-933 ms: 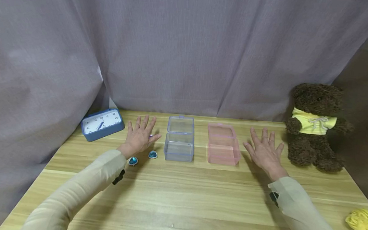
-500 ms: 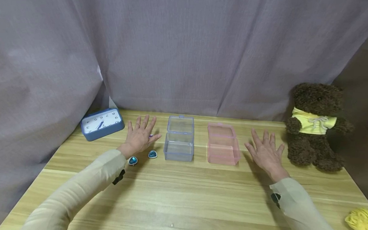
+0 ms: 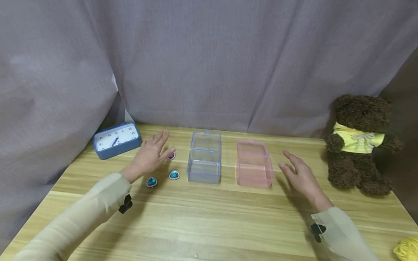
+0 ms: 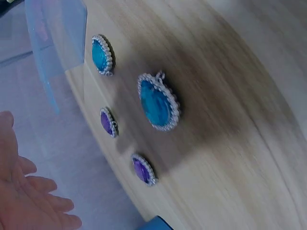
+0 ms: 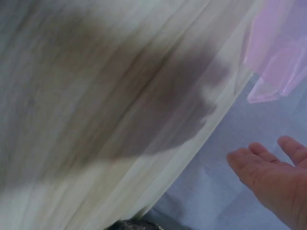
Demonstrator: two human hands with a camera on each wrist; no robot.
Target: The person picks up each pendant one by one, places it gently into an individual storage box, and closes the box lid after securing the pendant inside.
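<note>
My left hand hovers over the left part of the table with straight fingers and nothing in it. Two blue gem pendants with beaded silver rims, one nearer and one farther, lie beside it. Two purple pendants show in the left wrist view; the head view shows just one, by my thumb. A clear bluish box and a pink box stand with lids open at mid-table. To the right of the pink box, my right hand is in the air, relaxed and holding nothing.
A blue clock lies at the back left. At the back right sits a brown teddy bear in a yellow top. Yellow yarn is near the right edge, and a grey curtain hangs behind the table.
My left hand has shifted left and turned, uncovering more of a purple pendant. My right hand has rolled from palm-down with spread fingers to a sideways pose, fingers closer together.
</note>
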